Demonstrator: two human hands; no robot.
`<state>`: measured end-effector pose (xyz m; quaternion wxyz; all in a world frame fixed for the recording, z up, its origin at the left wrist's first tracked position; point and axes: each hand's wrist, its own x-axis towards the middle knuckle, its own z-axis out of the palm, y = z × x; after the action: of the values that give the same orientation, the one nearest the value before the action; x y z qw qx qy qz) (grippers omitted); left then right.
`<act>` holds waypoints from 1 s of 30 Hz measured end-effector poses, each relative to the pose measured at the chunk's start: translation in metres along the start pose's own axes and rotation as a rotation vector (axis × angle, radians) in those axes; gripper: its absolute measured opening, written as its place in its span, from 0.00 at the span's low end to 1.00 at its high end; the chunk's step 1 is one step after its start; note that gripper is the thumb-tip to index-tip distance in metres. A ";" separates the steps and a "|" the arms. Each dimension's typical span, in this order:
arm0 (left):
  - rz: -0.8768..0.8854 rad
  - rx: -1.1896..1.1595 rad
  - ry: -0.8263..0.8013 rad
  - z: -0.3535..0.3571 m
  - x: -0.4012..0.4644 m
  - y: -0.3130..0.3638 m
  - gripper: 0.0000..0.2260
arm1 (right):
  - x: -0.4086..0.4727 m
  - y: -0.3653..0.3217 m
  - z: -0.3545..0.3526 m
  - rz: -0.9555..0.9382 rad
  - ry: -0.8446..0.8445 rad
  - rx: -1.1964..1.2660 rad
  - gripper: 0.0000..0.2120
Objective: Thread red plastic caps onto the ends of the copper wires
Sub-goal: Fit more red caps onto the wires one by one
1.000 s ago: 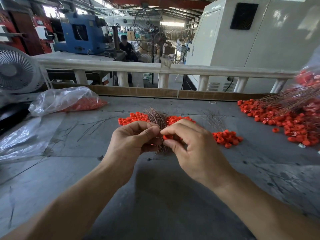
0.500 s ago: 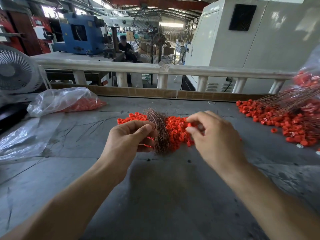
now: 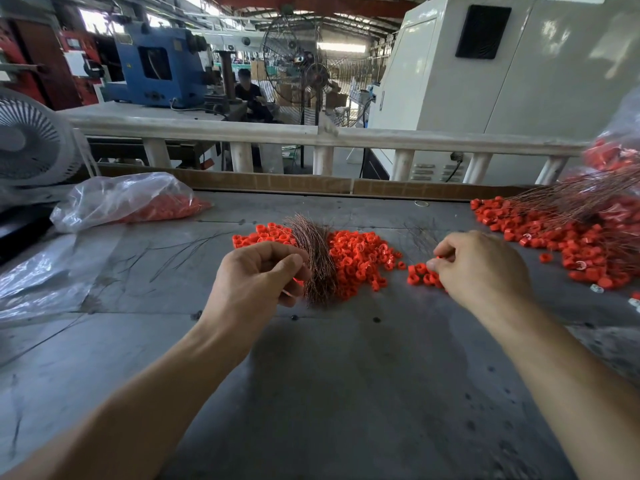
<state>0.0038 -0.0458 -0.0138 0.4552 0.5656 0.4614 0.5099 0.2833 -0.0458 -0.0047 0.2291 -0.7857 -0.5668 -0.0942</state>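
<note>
Left hand (image 3: 258, 275) is pinching the wires (image 3: 316, 258) upright over the surface (image 3: 311, 393). Right hand (image 3: 479, 263) is pinching a cap (image 3: 420, 270) from the small right-hand cluster. Risk: cap slipping, being small and smooth.

Red caps (image 3: 360, 258), copper-brown wires (image 3: 317, 258), grey table (image 3: 311, 393).

Factory hall (image 3: 311, 15), white railing (image 3: 415, 140), standing fan (image 3: 304, 71)

Bare forearms, no sleeves — two hands
</note>
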 end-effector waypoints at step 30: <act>0.024 0.131 0.051 -0.004 0.007 -0.011 0.08 | -0.007 -0.033 0.030 -0.307 -0.139 -0.100 0.18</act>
<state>-0.0003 -0.0368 -0.0229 0.3990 0.5867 0.4983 0.4983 0.2470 -0.0293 -0.0256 0.1330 -0.7050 -0.6892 -0.1017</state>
